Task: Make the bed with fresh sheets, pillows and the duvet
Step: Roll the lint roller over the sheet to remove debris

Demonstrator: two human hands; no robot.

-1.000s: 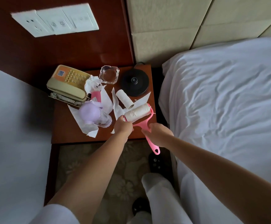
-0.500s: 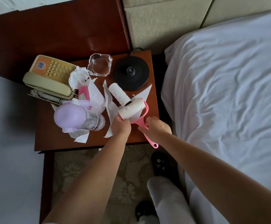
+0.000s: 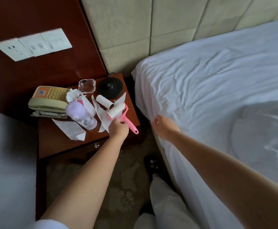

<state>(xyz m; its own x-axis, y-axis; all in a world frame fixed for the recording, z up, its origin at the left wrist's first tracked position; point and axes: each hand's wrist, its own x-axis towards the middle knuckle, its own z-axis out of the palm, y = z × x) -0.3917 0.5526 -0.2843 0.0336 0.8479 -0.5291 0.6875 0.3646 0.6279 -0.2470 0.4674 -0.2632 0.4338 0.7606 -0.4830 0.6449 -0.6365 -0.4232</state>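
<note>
Pink plastic at centre-left: the lint roller (image 3: 118,113) hangs just over the near right corner of the wooden nightstand (image 3: 55,142), and the left hand (image 3: 118,129) grips it, fingers curled round the handle just below the white roll. Its long axis runs on a slant, the roll up and away toward the headboard, the handle tail pointing down toward the gap beside the bed. Around it on the nightstand lie a spare roll (image 3: 104,101) and torn paper strips (image 3: 101,119).

Moving right, the right hand (image 3: 163,128) is well apart from the roller, at the mattress edge, touching the white sheet (image 3: 209,90); whether the fingers pinch the cloth or merely rest there, I cannot tell, since they are turned away. The sheet lies spread over the bed, wrinkled, directly right of both hands, and the right hand is plainly nearer. My read: the roller must swing right, across the gap, roll first, to reach that sheet.
</note>
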